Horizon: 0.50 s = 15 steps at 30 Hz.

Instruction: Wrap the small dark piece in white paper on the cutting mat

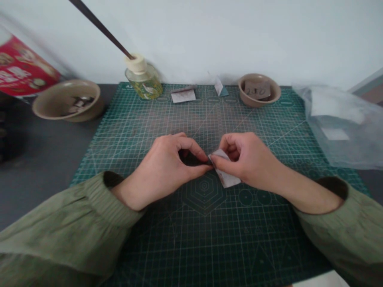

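Note:
Over the middle of the green cutting mat (pixel 167 243), my right hand (pixel 249 157) pinches a small whitish piece of paper (pixel 229 178) between thumb and fingers. The paper slants down toward me, its lower part showing below the thumb. My left hand (pixel 167 163) is closed in a pinch, thumb and forefinger tips meeting at the paper's upper left corner. Whatever lies between those left fingertips is too small and dark to make out. Both hands nearly touch at the tips.
Along the wall stand a bottle (pixel 146 81) with a dark stick in it, a folded card (pixel 183 95), a small folded paper (pixel 220 87) and a bowl (pixel 259 103) holding a marked card. Another bowl (pixel 64 113) with small pieces stands left; a plastic bag (pixel 344 127) lies right.

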{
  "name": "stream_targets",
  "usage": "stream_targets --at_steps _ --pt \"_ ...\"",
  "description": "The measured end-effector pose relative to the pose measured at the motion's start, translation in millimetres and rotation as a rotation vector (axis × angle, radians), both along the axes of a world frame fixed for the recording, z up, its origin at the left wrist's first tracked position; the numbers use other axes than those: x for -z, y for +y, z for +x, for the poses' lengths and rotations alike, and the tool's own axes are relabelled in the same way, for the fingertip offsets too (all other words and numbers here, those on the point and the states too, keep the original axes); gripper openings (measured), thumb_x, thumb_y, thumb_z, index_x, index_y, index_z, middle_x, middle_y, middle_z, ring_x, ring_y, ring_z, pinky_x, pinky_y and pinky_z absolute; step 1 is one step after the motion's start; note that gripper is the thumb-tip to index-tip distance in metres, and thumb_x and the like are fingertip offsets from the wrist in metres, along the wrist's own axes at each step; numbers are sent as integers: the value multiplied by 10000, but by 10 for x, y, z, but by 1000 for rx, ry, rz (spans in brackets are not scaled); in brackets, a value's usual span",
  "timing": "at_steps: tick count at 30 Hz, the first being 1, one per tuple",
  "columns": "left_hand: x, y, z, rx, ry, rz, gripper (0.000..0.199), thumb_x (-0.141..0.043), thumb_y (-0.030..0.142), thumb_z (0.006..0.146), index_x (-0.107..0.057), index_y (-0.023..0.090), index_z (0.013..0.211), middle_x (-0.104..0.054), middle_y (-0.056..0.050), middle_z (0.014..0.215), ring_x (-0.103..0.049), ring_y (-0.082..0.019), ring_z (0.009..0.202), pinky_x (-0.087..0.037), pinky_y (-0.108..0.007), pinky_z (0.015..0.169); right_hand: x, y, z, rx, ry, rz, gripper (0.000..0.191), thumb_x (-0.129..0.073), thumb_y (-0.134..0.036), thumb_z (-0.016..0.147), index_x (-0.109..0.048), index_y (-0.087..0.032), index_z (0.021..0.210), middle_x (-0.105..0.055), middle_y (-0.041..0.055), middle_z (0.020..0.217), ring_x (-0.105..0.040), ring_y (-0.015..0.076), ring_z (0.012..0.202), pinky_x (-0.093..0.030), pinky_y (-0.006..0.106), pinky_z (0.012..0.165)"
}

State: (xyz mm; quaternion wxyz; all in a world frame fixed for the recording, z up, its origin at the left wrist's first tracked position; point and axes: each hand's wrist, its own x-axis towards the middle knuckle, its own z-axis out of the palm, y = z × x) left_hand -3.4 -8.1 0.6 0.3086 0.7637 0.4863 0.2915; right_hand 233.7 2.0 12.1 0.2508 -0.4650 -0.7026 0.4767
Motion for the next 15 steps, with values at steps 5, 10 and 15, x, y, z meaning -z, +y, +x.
stream_targets --at_steps 5,10,15 --pt "7 3 -5 5 -7 6 99 -957 309 836 -863 279 847 -810 22 847 -705 -175 744 -487 -333 665 -18 -2 -13 -4 -4 -2 225 -820 -295 893 -656 -204 769 -642 -23 647 -558 128 584 -386 269 512" --pt "18 10 -7 7 2 3 96 -954 317 835 -867 278 850 -823 13 859 -720 -190 774 -510 -336 681 -12 3 -8 -27 -18 -12 252 -843 -295 870 -635 -210 756 -619 -34 621 -539 126 565 -376 275 514" --pt "18 11 -1 0 -11 2 97 -963 300 824 -870 279 842 -805 18 832 -696 -177 737 -488 -334 662 -3 -11 5 -25 -49 42 239 -814 -314 909 -646 -209 776 -632 -26 635 -552 129 573 -389 278 527"
